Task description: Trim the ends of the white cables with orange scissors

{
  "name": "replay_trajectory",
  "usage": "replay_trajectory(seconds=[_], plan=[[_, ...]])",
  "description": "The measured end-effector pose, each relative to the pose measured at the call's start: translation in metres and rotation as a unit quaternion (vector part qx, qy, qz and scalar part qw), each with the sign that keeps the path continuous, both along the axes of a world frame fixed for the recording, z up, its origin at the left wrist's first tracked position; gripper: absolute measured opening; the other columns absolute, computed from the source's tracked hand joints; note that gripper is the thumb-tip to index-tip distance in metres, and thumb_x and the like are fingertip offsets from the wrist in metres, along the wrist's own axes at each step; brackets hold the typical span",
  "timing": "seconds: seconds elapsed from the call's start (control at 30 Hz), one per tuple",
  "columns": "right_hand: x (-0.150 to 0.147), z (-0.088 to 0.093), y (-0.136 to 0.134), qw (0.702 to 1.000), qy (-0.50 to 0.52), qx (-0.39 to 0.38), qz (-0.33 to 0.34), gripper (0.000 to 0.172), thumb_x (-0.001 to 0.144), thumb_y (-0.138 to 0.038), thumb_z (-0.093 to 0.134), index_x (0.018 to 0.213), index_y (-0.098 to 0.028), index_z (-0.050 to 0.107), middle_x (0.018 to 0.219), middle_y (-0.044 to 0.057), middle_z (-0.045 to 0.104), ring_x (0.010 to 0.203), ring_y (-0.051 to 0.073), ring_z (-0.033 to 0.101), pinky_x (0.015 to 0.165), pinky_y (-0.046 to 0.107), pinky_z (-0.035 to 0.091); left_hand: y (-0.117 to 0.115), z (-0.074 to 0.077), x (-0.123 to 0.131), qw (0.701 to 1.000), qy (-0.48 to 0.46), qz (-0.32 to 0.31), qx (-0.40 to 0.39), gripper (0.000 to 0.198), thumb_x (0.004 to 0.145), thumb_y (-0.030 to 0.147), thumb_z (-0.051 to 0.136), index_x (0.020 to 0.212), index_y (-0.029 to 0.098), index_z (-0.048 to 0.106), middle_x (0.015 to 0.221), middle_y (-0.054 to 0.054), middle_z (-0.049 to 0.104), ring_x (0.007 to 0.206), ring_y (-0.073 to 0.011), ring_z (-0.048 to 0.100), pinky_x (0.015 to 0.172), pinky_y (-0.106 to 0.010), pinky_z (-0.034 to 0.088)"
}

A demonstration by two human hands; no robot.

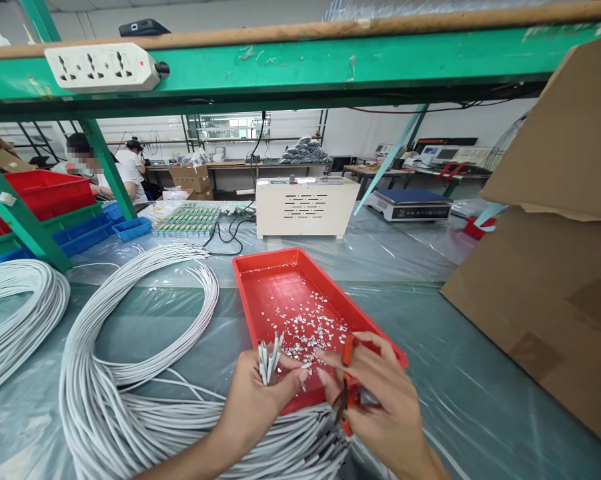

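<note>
My left hand point(265, 390) is closed around several white cable ends point(269, 360) that stick up from the fist. Between its thumb and forefinger one cable tip points right. My right hand point(380, 393) holds orange-handled cutters point(347, 393), their dark jaws pointing down by the palm. Its thumb and fingertips are close to that cable tip; whether they touch it I cannot tell. Both hands are over the near end of a red tray point(267, 287), scattered with small white scraps point(310, 330). Below them lies a thick bundle of white cables point(170, 427), its ends gathered near the right wrist.
Another coil of white cables point(25, 313) lies at the left. Behind the tray stand a cream metal box point(305, 210), circuit boards point(187, 219) and a scale point(410, 205). Large cardboard point(545, 280) borders the right. A green shelf beam point(305, 67) crosses overhead. Two people sit far left.
</note>
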State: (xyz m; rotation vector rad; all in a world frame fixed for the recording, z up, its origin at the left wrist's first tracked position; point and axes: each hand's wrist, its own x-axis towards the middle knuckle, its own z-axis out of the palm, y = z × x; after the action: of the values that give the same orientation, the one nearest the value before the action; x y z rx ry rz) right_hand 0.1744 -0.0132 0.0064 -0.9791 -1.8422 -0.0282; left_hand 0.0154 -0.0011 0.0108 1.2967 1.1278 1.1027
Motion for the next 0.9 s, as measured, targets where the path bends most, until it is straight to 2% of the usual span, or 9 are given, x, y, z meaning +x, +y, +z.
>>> replay_trajectory(seconds=[0.07,0.17,0.3,0.4,0.53,0.7,0.9], plan=[[0.005,0.005,-0.001,0.995,-0.083,0.05,0.006,0.037,0.066,-0.004,0.057,0.097,-0.024,0.061,0.066,-0.003,0.064,0.057,0.013,0.055,0.082,0.04,0.034,-0.001,0.002,0.0,1.0,0.003,-0.011,0.003,0.011,0.064,0.022,0.066,0.062,0.011,0.064,0.059,-0.004,0.062,0.057,-0.014,0.052,0.055,-0.023,0.041],[0.009,0.009,-0.002,0.984,-0.167,0.062,0.002,0.032,0.072,-0.004,0.05,0.095,-0.023,0.06,0.068,-0.002,0.066,0.06,0.013,0.057,0.083,0.04,0.032,-0.001,0.002,0.0,0.999,0.024,-0.023,0.016,0.01,0.067,0.02,0.064,0.064,0.011,0.065,0.058,-0.003,0.063,0.056,-0.0137,0.052,0.054,-0.023,0.04],[0.009,0.01,-0.004,0.973,-0.222,0.068,0.008,0.021,0.074,-0.006,0.044,0.076,-0.02,0.06,0.062,-0.001,0.062,0.056,0.013,0.053,0.084,0.04,0.033,0.0,0.001,-0.001,0.996,0.064,-0.047,0.046,0.009,0.068,0.017,0.061,0.062,0.013,0.066,0.057,-0.002,0.063,0.054,-0.0131,0.052,0.052,-0.022,0.038],[0.007,0.012,-0.004,0.968,-0.241,0.067,0.02,0.025,0.074,-0.004,0.04,0.061,-0.019,0.055,0.053,-0.002,0.054,0.051,0.012,0.046,0.08,0.037,0.036,0.001,0.0,-0.003,0.99,0.111,-0.064,0.06,0.011,0.07,0.018,0.059,0.063,0.014,0.066,0.057,-0.002,0.064,0.054,-0.0141,0.054,0.052,-0.022,0.039],[0.002,0.009,-0.003,0.975,-0.214,0.036,0.041,0.026,0.067,0.0,0.038,0.056,-0.019,0.05,0.051,-0.004,0.05,0.049,0.011,0.041,0.079,0.035,0.037,0.001,0.004,-0.004,0.979,0.148,-0.098,0.097,0.015,0.071,0.014,0.055,0.062,0.015,0.067,0.059,-0.001,0.065,0.056,-0.0144,0.056,0.053,-0.021,0.039],[-0.002,0.005,-0.002,0.982,-0.177,-0.005,0.069,0.023,0.063,0.001,0.039,0.063,-0.018,0.052,0.055,-0.003,0.051,0.05,0.011,0.04,0.072,0.033,0.038,0.004,0.01,-0.006,0.973,0.142,-0.151,0.098,0.017,0.071,0.013,0.054,0.062,0.014,0.069,0.056,0.0,0.065,0.053,-0.0142,0.056,0.051,-0.02,0.039],[0.001,0.014,-0.003,0.975,-0.081,-0.185,0.089,0.018,0.053,-0.001,0.047,0.055,-0.019,0.048,0.05,-0.008,0.044,0.047,0.009,0.039,0.078,0.034,0.036,0.01,0.018,-0.014,0.968,0.106,-0.207,0.095,0.014,0.072,0.013,0.057,0.071,0.016,0.071,0.069,-0.003,0.068,0.065,-0.0153,0.058,0.063,-0.022,0.042]])
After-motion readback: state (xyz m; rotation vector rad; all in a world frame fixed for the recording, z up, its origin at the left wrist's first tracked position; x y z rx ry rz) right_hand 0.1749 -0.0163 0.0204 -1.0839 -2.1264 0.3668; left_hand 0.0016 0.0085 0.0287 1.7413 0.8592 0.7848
